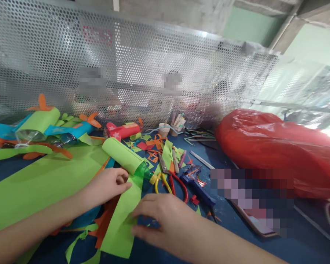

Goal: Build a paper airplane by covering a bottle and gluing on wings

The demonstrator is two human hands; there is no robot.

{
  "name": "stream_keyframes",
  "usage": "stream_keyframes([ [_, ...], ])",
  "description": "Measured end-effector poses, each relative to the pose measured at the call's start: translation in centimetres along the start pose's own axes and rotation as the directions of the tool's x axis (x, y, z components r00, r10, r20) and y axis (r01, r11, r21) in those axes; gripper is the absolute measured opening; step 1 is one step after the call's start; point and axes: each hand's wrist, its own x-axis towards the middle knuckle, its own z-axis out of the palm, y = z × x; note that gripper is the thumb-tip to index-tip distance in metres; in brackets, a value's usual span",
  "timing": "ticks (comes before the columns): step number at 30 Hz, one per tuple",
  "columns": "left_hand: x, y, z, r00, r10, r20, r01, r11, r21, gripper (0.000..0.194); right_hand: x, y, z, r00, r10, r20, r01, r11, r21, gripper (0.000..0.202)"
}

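Note:
A light green paper strip (123,223) lies between my two hands, over orange and blue pieces. At its upper left edge my left hand (110,185) rests with bent fingers, thumb and forefinger apart. My right hand (165,216) reaches to the strip's right edge, its fingers curved and a gap showing before the thumb; the fingertips seem to touch the paper. Just beyond lies a bottle (123,156) wrapped in light green paper, with a green neck and yellow cap. Scissors (178,183) with red and yellow handles and a blue glue gun (199,189) lie beyond my right hand.
Paper-covered bottles with orange propellers (92,120) stand at the back left, near a large green sheet (52,179). Paper scraps (154,146) and cups of markers (178,126) lie mid-table. At right are a phone (260,223) and a big red plastic bag (275,150). Perforated metal (143,47) rises behind.

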Motion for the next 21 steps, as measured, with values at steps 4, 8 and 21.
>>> stream_keyframes([
  [4,-0.1,-0.2,0.2,0.998,-0.041,0.042,0.046,0.993,-0.105,0.024,1.1,1.7,-0.1,0.962,0.256,-0.096,-0.273,0.904,-0.327,0.018],
  [8,-0.2,0.3,0.0,0.989,-0.082,0.125,0.107,0.972,-0.21,0.021,1.6,3.1,-0.2,0.941,0.314,-0.128,-0.337,0.826,-0.452,0.017],
  [21,-1.2,1.4,-0.5,0.903,0.032,0.429,0.248,0.777,-0.579,0.043,1.9,5.8,-0.5,0.879,0.291,-0.379,-0.313,0.95,0.003,0.035],
])
